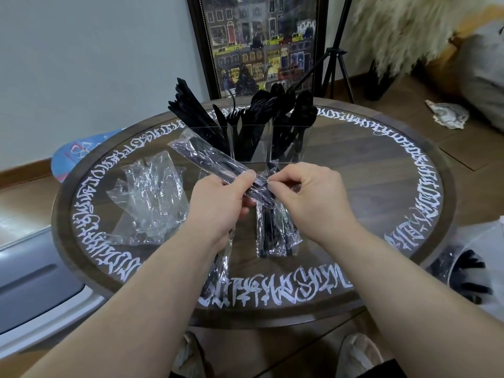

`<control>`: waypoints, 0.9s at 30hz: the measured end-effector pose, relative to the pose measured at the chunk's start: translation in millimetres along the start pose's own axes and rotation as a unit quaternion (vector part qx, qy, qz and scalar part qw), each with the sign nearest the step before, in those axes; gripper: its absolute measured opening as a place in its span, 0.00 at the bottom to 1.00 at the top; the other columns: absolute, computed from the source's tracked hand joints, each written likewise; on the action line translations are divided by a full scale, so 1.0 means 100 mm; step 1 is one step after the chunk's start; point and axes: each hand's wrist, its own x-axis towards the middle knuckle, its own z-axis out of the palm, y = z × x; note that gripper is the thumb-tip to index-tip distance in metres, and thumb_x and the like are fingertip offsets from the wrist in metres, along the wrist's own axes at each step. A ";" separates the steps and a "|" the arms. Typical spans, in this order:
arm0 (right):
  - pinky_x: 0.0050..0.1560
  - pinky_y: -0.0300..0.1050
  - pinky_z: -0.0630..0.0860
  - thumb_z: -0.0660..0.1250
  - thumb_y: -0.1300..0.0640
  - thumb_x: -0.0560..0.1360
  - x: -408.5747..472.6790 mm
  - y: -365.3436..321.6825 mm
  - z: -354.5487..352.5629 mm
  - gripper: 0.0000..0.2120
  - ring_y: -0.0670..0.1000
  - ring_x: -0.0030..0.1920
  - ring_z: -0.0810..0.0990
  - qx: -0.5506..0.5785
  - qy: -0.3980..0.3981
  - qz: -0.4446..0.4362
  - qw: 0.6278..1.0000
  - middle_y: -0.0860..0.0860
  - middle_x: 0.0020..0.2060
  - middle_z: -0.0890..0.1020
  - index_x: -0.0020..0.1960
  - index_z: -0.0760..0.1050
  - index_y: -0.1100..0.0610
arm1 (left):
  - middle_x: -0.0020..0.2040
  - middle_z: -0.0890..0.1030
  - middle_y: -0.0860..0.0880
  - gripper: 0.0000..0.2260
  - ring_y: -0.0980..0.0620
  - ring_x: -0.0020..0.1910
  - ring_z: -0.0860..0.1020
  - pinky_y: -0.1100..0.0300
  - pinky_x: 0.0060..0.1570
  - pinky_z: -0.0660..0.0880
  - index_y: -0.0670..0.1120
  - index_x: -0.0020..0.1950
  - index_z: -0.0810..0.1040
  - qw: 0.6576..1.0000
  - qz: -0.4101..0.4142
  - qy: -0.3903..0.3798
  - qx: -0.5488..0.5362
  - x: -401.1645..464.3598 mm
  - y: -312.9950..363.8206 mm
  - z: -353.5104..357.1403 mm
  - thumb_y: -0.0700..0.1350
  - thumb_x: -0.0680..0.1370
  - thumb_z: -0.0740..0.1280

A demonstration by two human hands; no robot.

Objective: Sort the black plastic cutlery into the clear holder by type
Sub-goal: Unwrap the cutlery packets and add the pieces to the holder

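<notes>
From the head view, both hands work on one wrapped cutlery packet [218, 166] held just above the desk [381, 186], in front of the clear holder [245, 143]. The left hand [218, 203] grips the packet's near part, fingers curled under and thumb on top. The right hand [305, 195] pinches the film at the packet's near end between thumb and forefinger, apparently to tear it open.

The packet's long axis runs diagonally, its far end up and to the left toward the holder's left compartment, its near end down and to the right at the pinch.

As I judge it, a sharp tear could let the pieces shoot out and scatter across the glass top, or the far end could swing into the upright knives, forks and spoons standing in the holder. More sealed packets [275, 230] lie below the hands, and empty wrappers [147, 197] are piled to the left.
</notes>
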 end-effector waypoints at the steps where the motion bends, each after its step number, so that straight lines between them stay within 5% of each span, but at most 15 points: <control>1: 0.46 0.45 0.76 0.71 0.57 0.72 -0.01 0.01 0.00 0.03 0.45 0.40 0.78 -0.007 0.011 -0.019 1.000 0.43 0.36 0.81 0.42 0.83 0.52 | 0.31 0.78 0.48 0.11 0.56 0.26 0.75 0.63 0.26 0.70 0.41 0.41 0.77 1.000 -0.001 -0.002 -0.002 -0.01 0.01 0.00 0.48 0.74 0.72; 8: 0.41 0.30 0.71 0.72 0.59 0.71 -0.03 0.02 0.01 0.02 0.39 0.36 0.76 0.018 0.058 -0.087 0.994 0.40 0.35 0.78 0.42 0.83 0.54 | 0.31 0.79 0.47 0.10 0.56 0.26 0.74 0.63 0.26 0.71 0.42 0.38 0.77 0.999 0.001 -0.010 -0.032 -0.06 0.06 -0.04 0.46 0.75 0.71; 15: 0.42 0.40 0.76 0.70 0.59 0.72 0.01 -0.02 0.09 0.04 0.45 0.40 0.80 0.054 0.064 -0.118 0.989 0.47 0.38 0.82 0.43 0.83 0.56 | 0.34 0.80 0.44 0.12 0.52 0.27 0.76 0.59 0.31 0.74 0.39 0.42 0.78 1.000 -0.004 0.003 -0.030 0.00 0.09 -0.12 0.48 0.74 0.72; 18: 0.44 0.36 0.74 0.70 0.59 0.73 0.06 -0.07 0.14 0.07 0.41 0.40 0.77 0.052 0.031 -0.073 0.996 0.44 0.43 0.80 0.51 0.82 0.52 | 0.34 0.82 0.40 0.21 0.44 0.30 0.80 0.49 0.37 0.79 0.35 0.42 0.79 0.997 0.037 0.062 0.023 0.03 0.09 -0.18 0.54 0.70 0.71; 20: 0.43 0.35 0.72 0.71 0.55 0.72 0.09 -0.10 0.17 0.14 0.40 0.40 0.77 0.060 -0.008 -0.003 0.998 0.41 0.46 0.77 0.56 0.75 0.46 | 0.31 0.82 0.43 0.18 0.43 0.33 0.82 0.45 0.41 0.80 0.40 0.36 0.81 0.983 0.091 0.107 0.116 0.01 0.11 -0.26 0.55 0.71 0.70; 24: 0.41 0.37 0.72 0.75 0.46 0.67 0.11 -0.22 0.27 0.13 0.43 0.39 0.76 0.007 -0.057 0.007 0.998 0.45 0.40 0.78 0.44 0.74 0.49 | 0.25 0.78 0.49 0.18 0.50 0.28 0.78 0.54 0.37 0.77 0.44 0.28 0.77 0.957 0.166 0.113 0.209 -0.08 0.15 -0.37 0.52 0.75 0.68; 27: 0.41 0.38 0.71 0.75 0.47 0.67 0.13 -0.27 0.38 0.12 0.44 0.38 0.74 -0.013 -0.077 -0.006 0.997 0.46 0.38 0.78 0.42 0.76 0.52 | 0.25 0.79 0.52 0.16 0.57 0.26 0.77 0.62 0.34 0.74 0.47 0.28 0.78 0.972 0.147 0.094 0.159 -0.10 0.13 -0.41 0.48 0.76 0.69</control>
